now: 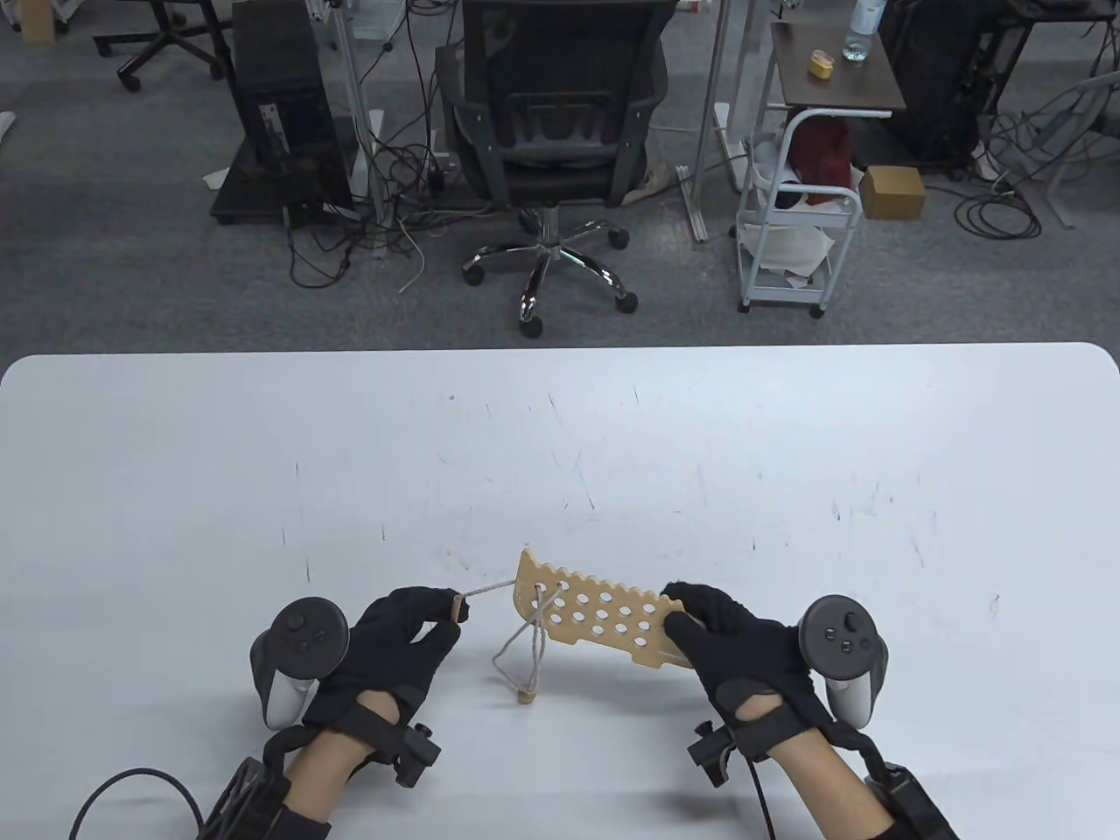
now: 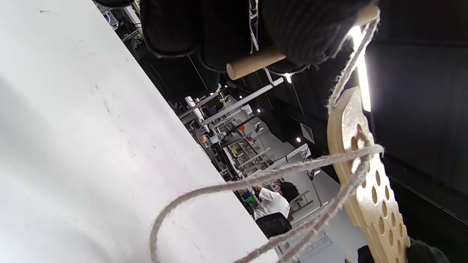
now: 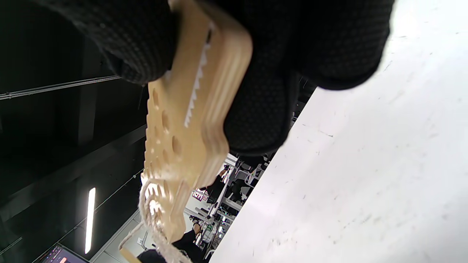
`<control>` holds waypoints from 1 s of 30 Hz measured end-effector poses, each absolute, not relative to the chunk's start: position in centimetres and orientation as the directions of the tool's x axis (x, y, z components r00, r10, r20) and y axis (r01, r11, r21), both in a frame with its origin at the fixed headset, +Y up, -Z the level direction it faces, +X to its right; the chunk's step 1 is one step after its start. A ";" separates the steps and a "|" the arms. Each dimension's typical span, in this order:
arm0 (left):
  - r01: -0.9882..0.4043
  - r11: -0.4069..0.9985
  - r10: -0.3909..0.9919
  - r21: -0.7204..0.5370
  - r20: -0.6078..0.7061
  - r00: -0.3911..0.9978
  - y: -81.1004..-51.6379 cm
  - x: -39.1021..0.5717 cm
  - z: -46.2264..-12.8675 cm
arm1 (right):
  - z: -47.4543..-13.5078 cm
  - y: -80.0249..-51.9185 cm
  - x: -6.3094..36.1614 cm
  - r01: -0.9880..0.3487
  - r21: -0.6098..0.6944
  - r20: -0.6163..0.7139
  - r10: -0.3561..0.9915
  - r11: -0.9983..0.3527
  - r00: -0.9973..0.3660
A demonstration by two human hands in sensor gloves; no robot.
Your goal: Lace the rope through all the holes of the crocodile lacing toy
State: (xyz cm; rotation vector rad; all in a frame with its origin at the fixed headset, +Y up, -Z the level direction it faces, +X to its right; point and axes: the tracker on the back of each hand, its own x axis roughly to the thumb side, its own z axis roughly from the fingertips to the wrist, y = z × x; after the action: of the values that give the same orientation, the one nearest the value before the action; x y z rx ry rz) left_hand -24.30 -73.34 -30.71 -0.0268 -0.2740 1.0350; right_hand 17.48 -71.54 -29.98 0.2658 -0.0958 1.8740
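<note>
The left hand (image 1: 389,634) pinched the rope's wooden needle (image 1: 456,607), the rope (image 1: 486,591) running taut to the crocodile board (image 1: 595,617), held above the table (image 1: 560,455) by the right hand (image 1: 731,634) clamped on its end. Seemingly few holes were laced; pulling slack through steadily before aiming at the next hole would serve best.

A scuffed white table (image 1: 262,490) spreads out ahead of the fingers, its far edge meeting grey carpet. Well beyond the fingertips, a black office chair (image 1: 547,114) stands between a dark computer tower (image 1: 280,122) to the left and a white wheeled cart (image 1: 792,227) to the right. Past the cart, a small brown side table (image 1: 836,74) carries a clear bottle (image 1: 862,35) and a yellow object (image 1: 821,63), with a cardboard box (image 1: 892,192) on the floor nearby.
</note>
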 end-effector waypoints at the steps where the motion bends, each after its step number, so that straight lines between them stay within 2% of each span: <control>1: -0.847 0.510 0.853 -0.148 0.212 0.477 -73.3 -24.4 -30.7 | -30.0 -71.6 17.6 -0.946 0.065 0.227 0.928 -0.316 -0.294; 30: -0.924 0.378 0.909 -0.055 0.209 0.360 -72.1 -27.0 -30.4 | -31.9 -72.7 20.4 -0.943 -0.046 0.112 0.936 -0.330 -0.333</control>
State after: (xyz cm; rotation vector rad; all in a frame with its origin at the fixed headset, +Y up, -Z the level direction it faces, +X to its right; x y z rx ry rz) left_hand -26.96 -72.12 -30.39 0.0759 -0.2181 1.1830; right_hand 20.37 -72.67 -31.86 0.0756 -0.1199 1.9072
